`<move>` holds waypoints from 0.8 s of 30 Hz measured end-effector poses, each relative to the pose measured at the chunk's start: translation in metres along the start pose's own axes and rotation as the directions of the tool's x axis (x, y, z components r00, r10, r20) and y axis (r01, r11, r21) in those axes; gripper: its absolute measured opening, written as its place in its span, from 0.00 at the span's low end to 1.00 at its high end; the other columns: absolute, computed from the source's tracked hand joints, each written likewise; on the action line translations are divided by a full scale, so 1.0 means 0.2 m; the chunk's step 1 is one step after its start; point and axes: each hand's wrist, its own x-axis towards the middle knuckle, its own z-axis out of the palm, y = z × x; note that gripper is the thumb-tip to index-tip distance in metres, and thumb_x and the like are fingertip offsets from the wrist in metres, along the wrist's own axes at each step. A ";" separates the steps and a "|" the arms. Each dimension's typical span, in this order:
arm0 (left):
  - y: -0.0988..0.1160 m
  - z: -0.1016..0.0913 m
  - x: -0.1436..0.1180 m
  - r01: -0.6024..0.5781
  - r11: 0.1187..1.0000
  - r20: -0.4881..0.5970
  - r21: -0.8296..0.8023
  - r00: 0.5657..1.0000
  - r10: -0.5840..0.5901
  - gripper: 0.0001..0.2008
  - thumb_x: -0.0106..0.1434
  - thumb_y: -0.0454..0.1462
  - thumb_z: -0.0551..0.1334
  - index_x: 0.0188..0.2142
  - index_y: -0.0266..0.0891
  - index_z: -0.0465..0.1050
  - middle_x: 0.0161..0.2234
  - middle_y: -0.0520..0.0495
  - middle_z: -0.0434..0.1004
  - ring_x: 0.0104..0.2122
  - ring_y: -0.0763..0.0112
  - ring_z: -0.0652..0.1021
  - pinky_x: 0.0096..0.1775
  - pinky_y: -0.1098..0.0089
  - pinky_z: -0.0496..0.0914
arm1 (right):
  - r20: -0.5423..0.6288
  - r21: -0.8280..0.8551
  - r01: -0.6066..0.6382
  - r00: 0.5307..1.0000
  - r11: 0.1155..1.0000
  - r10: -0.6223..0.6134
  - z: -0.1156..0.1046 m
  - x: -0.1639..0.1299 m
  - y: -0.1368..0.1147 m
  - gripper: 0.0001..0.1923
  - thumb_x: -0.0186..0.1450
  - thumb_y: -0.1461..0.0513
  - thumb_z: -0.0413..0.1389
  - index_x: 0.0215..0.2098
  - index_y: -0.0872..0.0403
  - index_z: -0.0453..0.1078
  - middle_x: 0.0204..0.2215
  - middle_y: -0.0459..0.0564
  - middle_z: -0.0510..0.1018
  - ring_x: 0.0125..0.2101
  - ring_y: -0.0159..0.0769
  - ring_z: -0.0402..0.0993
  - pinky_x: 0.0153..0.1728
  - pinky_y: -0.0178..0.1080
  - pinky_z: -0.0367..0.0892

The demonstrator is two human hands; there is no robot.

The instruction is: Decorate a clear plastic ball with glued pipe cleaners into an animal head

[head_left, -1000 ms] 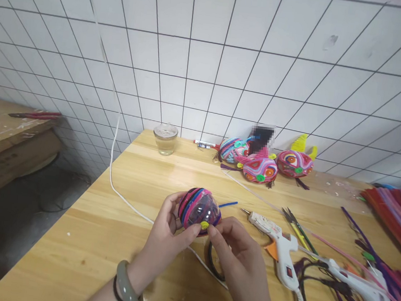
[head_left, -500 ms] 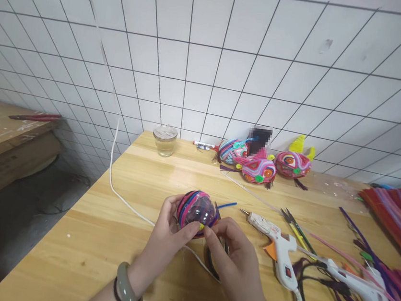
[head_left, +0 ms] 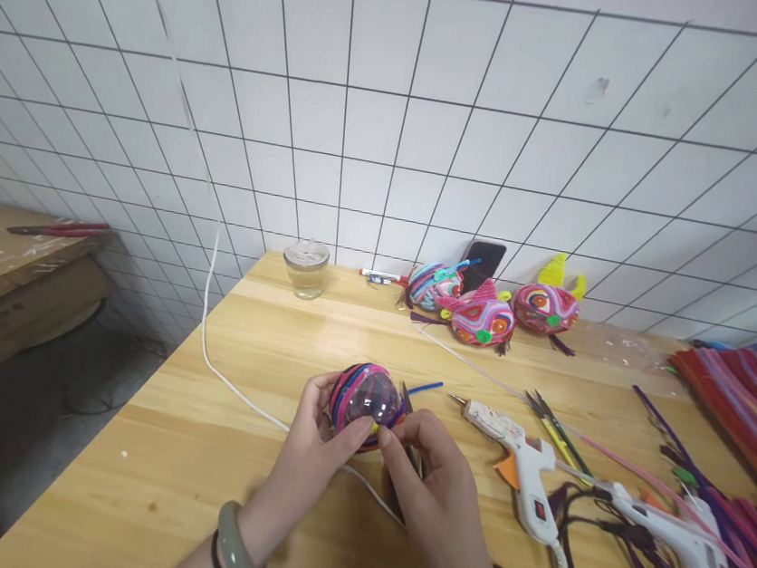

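My left hand point(head_left: 326, 442) is wrapped round the left side of a clear plastic ball point(head_left: 371, 397), whose edge is covered with pink, blue and dark fuzzy strips like pipe cleaners. Its thumb presses on the lower front. At that spot a small yellow pipe cleaner point(head_left: 374, 428) peeks out between the two thumbs; most of it is hidden. My right hand point(head_left: 434, 482) is closed in a pinch there, thumb and forefinger at the ball's lower right rim. Dark scissors point(head_left: 408, 400) show partly behind my right hand; whether they are held is unclear. A blue pipe cleaner point(head_left: 425, 386) lies beyond.
To the right lie a white glue gun point(head_left: 517, 446), yellow-and-black pointed tools point(head_left: 557, 432), another glue gun point(head_left: 670, 536) and tangled cords. Finished decorated balls point(head_left: 482, 319), a phone point(head_left: 485, 264) and a glass point(head_left: 306, 268) stand along the wall. Bundled pipe cleaners point(head_left: 740, 407) fill the right edge.
The view has shifted slightly, so the things on the table sit a little further left. Both hands keep the same grip on the ball, with hardly any finger movement.
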 end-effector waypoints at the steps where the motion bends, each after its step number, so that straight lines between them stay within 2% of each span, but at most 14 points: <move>1: 0.00 0.00 0.00 -0.001 1.000 0.011 -0.011 1.000 0.001 0.22 0.56 0.43 0.67 0.47 0.41 0.62 0.46 0.44 0.73 0.46 0.64 0.74 0.48 0.63 0.68 | -0.001 0.004 -0.010 1.000 1.000 0.010 0.00 0.00 0.00 0.12 0.64 0.56 0.53 0.24 0.51 0.65 0.22 0.43 0.68 0.25 0.34 0.65 0.28 0.35 0.60; 4: -0.01 -0.02 0.00 0.001 0.998 0.038 -0.056 0.999 0.002 0.20 0.59 0.45 0.63 0.48 0.42 0.64 0.48 0.43 0.73 0.48 0.61 0.73 0.49 0.61 0.67 | -0.004 0.012 -0.021 1.000 1.000 0.021 0.00 0.00 0.00 0.12 0.64 0.56 0.53 0.24 0.51 0.65 0.22 0.43 0.69 0.25 0.35 0.65 0.28 0.35 0.60; 10: -0.01 -0.02 -0.01 -0.011 0.997 0.057 -0.076 0.998 0.015 0.22 0.56 0.44 0.67 0.47 0.41 0.65 0.48 0.43 0.74 0.48 0.60 0.73 0.49 0.61 0.67 | 0.001 0.012 -0.029 1.000 0.999 0.029 0.00 0.01 0.01 0.13 0.63 0.56 0.54 0.23 0.51 0.65 0.22 0.44 0.69 0.26 0.35 0.66 0.29 0.36 0.61; 15: -0.02 -0.03 0.01 -0.001 0.994 0.071 -0.105 0.997 0.008 0.28 0.53 0.52 0.66 0.48 0.40 0.65 0.49 0.39 0.73 0.49 0.56 0.73 0.50 0.58 0.66 | -0.010 0.008 -0.029 1.000 1.000 0.029 0.00 0.01 0.01 0.14 0.63 0.55 0.53 0.23 0.51 0.65 0.22 0.45 0.70 0.26 0.36 0.67 0.29 0.36 0.62; 24: 0.00 0.00 0.00 -0.013 1.000 0.021 0.007 1.000 0.013 0.21 0.56 0.42 0.68 0.46 0.41 0.64 0.46 0.44 0.75 0.45 0.64 0.75 0.49 0.63 0.68 | 0.003 -0.016 -0.009 1.000 1.000 0.009 0.00 0.01 0.02 0.14 0.64 0.55 0.52 0.23 0.52 0.65 0.23 0.45 0.70 0.26 0.36 0.67 0.29 0.37 0.62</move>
